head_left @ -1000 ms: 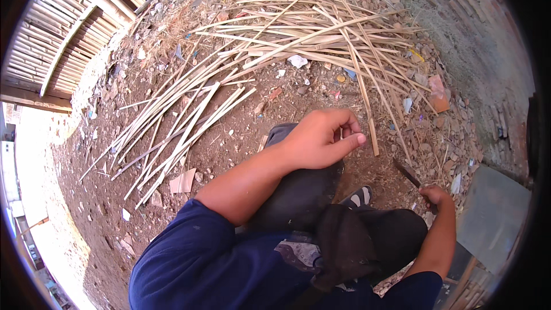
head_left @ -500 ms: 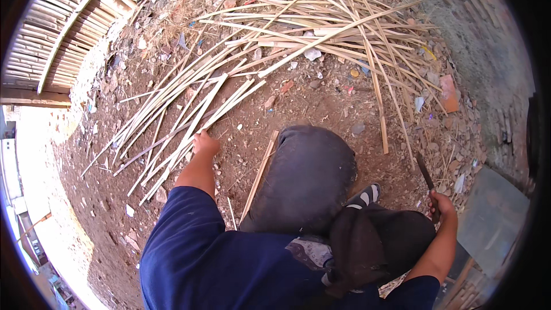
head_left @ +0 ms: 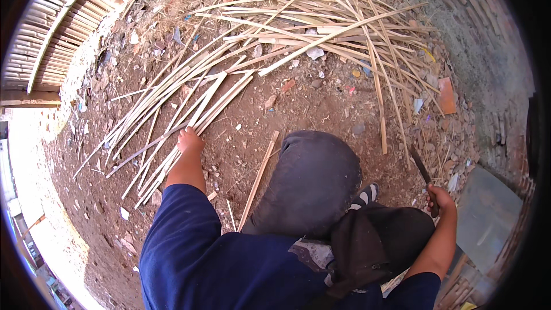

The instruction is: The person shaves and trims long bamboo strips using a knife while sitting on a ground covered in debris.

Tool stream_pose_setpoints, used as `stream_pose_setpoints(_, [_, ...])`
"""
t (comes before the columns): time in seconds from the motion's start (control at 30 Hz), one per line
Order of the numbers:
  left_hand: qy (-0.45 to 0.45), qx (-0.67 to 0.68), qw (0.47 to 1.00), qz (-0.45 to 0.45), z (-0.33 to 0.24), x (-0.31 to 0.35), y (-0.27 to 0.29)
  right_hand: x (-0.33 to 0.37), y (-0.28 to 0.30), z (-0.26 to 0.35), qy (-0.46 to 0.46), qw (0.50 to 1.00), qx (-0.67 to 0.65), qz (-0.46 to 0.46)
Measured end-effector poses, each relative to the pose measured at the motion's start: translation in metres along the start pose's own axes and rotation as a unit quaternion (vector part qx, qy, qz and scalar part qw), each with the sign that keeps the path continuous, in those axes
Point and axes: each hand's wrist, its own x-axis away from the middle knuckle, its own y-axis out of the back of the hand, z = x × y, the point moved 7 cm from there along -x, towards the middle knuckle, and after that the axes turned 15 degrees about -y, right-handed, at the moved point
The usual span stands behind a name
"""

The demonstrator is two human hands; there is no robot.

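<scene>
My left hand [head_left: 190, 140] reaches out to the left, its fingers closed over pale split bamboo strips [head_left: 225, 101] lying side by side on the ground. My palm side and the exact grip are hidden. Out to the right, my right hand [head_left: 442, 200] is wrapped round the handle of a long dark-bladed knife [head_left: 420, 165], its blade pointing away from me. A single bamboo strip [head_left: 259, 179] lies beside my bent knee [head_left: 313, 181].
A large crossing heap of bamboo strips [head_left: 321, 33] spreads over the rubble-strewn dirt ahead. A rough wall [head_left: 488, 51] rises at right, near a grey flat sheet [head_left: 488, 218] and a reddish brick piece [head_left: 446, 95]. A bamboo-slat structure [head_left: 69, 28] stands at far left.
My left hand has shifted a little left and nearer the far side, and the strip ends beside it have drawn left. My right hand still holds the knife in nearly the same place.
</scene>
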Motion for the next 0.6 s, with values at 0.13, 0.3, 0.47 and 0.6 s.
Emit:
stream_pose_setpoints(0.13, [-0.029, -0.015, 0.999, -0.040, 0.011, 0.005, -0.016, -0.011, 0.000, 0.002, 0.003, 1.000, 0.009, 0.003])
stream_pose_setpoints(0.3, [-0.058, 0.012, 0.997, -0.049, 0.019, 0.016, -0.030, 0.002, -0.001, 0.011, 0.009, 1.000, 0.016, -0.014])
stream_pose_setpoints(0.47, [-0.108, 0.088, 0.981, -0.133, 0.019, 0.035, -0.019, 0.009, -0.006, 0.018, 0.030, 1.000, -0.001, -0.006])
stream_pose_setpoints(0.6, [-0.160, 0.157, 0.942, -0.251, 0.019, 0.067, 0.006, 0.000, -0.001, 0.018, 0.078, 0.996, -0.030, 0.023])
